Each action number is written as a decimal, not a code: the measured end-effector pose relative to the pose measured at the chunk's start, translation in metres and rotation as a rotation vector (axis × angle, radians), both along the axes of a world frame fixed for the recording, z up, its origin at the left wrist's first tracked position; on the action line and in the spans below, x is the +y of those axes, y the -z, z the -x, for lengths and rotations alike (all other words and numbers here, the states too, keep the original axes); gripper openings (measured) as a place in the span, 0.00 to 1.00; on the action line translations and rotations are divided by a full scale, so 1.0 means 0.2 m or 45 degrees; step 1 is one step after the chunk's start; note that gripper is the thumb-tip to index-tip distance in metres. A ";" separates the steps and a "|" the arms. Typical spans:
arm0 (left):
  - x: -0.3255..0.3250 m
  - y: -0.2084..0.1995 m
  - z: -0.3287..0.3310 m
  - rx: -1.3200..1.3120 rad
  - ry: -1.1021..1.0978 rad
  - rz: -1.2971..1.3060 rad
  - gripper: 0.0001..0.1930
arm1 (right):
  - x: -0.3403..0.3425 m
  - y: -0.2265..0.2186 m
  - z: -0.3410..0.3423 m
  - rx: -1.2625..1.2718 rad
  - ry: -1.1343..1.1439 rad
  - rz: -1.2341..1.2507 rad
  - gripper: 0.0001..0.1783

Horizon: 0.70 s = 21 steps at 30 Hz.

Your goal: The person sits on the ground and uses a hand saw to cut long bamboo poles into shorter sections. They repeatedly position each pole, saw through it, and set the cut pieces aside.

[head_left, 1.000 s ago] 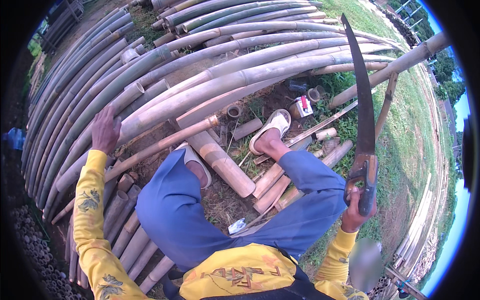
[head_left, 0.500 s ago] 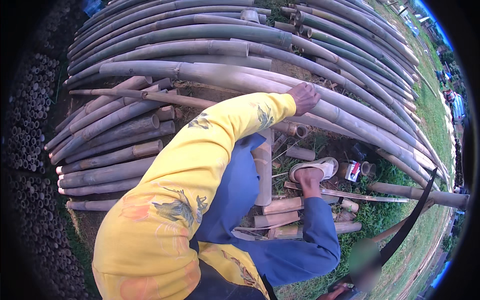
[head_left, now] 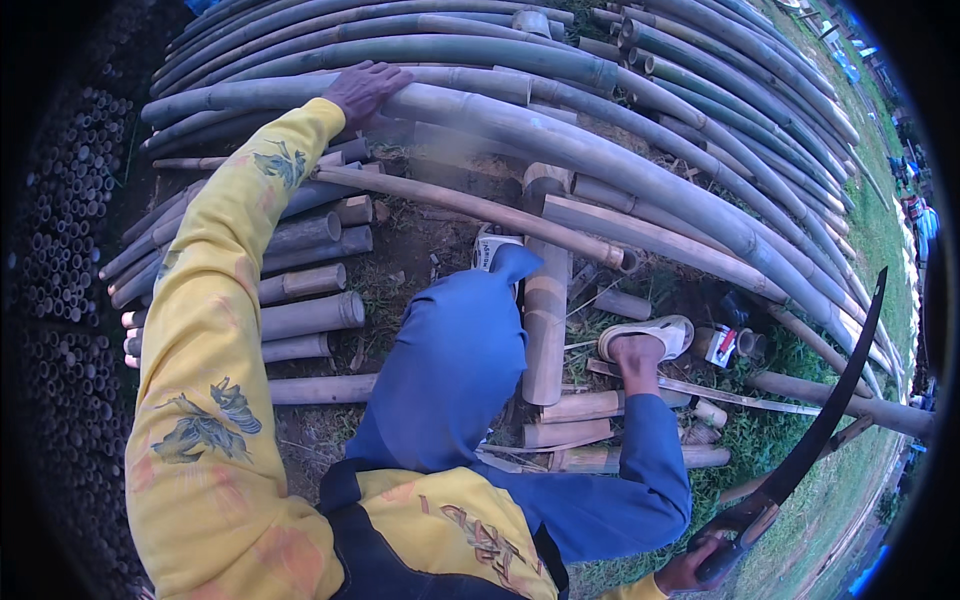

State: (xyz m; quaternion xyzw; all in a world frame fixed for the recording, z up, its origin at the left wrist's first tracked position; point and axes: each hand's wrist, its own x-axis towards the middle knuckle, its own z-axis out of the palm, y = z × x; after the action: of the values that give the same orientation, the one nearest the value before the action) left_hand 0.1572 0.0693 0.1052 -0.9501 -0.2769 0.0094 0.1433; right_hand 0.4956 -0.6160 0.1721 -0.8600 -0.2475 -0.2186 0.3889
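My left hand [head_left: 366, 94] lies over the top of a long grey bamboo pole [head_left: 560, 136], near its left part, with the fingers curled over the far side. The pole runs from the upper left across to the right. At the lower right my right hand [head_left: 692, 566] is closed round the dark handle of a handsaw [head_left: 826, 412]. Its curved black blade points up and away, clear of the pole. A thinner bamboo pole [head_left: 470, 205] lies nearer to me, and a pale bamboo length [head_left: 660, 248] sits below the long pole.
Many bamboo poles [head_left: 450, 52] are stacked behind. Shorter cut bamboo pieces [head_left: 312, 318] lie at the left, and others [head_left: 570, 432] lie between my legs. My sandalled foot [head_left: 648, 342] rests near a small red-and-white box [head_left: 720, 345]. Grass [head_left: 810, 500] spreads at the right.
My left hand has moved from the right part of the long pole far to the left along it. The pole has shifted leftward. The saw and right hand show more fully.
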 end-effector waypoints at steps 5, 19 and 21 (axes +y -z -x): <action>0.19 -0.03 0.44 0.404 -0.701 -0.172 0.35 | -0.12 -0.08 0.03 -0.059 0.129 0.029 0.07; -0.65 0.57 0.13 -0.405 -0.104 0.146 0.28 | 0.20 1.02 -0.56 0.199 -0.658 0.725 0.10; -0.60 0.63 0.15 -0.261 -0.261 0.161 0.29 | 0.37 1.37 -0.68 0.157 -0.961 1.055 0.13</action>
State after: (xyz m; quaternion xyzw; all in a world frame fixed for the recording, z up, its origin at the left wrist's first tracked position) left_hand 0.1272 -0.0511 -0.0204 -0.9199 -0.3845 -0.0555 0.0525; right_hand 0.6325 -0.5425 -0.1011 -0.8039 -0.5799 0.1016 0.0838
